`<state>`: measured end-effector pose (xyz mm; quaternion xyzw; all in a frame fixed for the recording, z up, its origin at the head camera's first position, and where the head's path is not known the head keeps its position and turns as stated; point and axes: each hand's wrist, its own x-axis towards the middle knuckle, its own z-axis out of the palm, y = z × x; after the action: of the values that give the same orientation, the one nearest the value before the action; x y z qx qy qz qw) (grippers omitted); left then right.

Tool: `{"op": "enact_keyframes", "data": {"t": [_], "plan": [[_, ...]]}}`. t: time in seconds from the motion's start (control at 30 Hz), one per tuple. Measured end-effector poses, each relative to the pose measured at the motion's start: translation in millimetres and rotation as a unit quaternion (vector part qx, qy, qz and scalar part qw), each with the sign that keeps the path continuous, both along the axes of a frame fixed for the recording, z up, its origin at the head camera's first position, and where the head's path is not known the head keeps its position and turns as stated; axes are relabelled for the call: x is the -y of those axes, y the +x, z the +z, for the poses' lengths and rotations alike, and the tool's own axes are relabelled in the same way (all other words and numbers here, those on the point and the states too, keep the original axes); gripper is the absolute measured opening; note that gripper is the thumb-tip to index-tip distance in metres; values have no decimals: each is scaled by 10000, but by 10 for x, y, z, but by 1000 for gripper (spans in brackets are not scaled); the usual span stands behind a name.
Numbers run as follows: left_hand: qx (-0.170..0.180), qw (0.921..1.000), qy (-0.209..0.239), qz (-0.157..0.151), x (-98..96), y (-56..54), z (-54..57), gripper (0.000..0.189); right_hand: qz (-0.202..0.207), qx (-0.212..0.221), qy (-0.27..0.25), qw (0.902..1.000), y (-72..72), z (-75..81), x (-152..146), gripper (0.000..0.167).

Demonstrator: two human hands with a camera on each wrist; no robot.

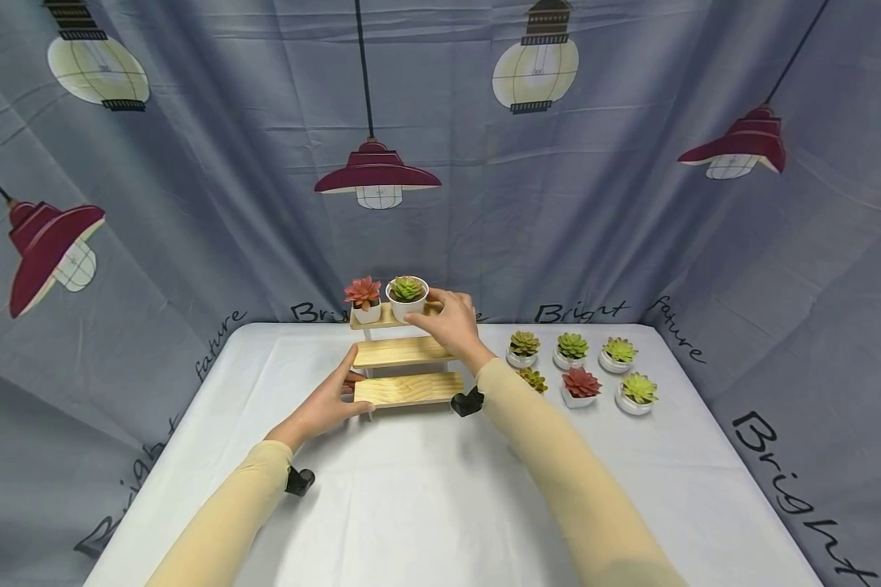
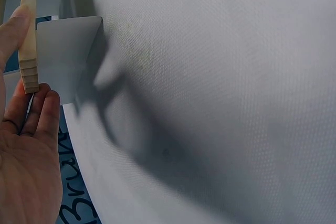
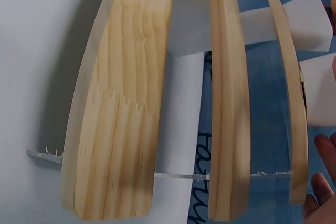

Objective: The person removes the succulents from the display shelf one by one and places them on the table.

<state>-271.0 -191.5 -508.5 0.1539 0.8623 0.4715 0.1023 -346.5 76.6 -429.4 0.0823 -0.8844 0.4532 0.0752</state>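
A three-tier wooden shelf with white side supports stands toward the back of the table. My left hand grips its left side; in the left wrist view the thumb lies on one face of a board, with fingers at the other side. On the top tier, my right hand holds a green succulent in a round white pot, thumb and fingers at its right side. Left of it stands a red succulent in a white pot. The right wrist view shows the round pot against the top board.
Right of the shelf, several potted succulents stand in two rows, among them a red one and a light-green one. The right sleeve partly covers one greenish succulent. A white cloth covers the table; a grey-blue curtain hangs behind.
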Motion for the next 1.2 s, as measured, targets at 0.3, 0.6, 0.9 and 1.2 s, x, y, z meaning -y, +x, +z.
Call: {"op": "enact_keyframes", "data": {"t": [0.3, 0.6, 0.9, 1.2], "plan": [[8, 10000, 49, 10, 5, 0, 1, 115, -85, -121, 90, 9999, -25, -27, 80, 61], [17, 10000, 94, -5, 6, -6, -8, 115, -126, -71, -32, 9999, -27, -10, 117, 62], [0, 10000, 84, -13, 10, -6, -14, 116, -148, -41, -78, 9999, -28, -24, 135, 66], [-10, 10000, 36, 28, 13, 0, -20, 116, -211, -117, -5, 9997, -36, -29, 150, 64]]}}
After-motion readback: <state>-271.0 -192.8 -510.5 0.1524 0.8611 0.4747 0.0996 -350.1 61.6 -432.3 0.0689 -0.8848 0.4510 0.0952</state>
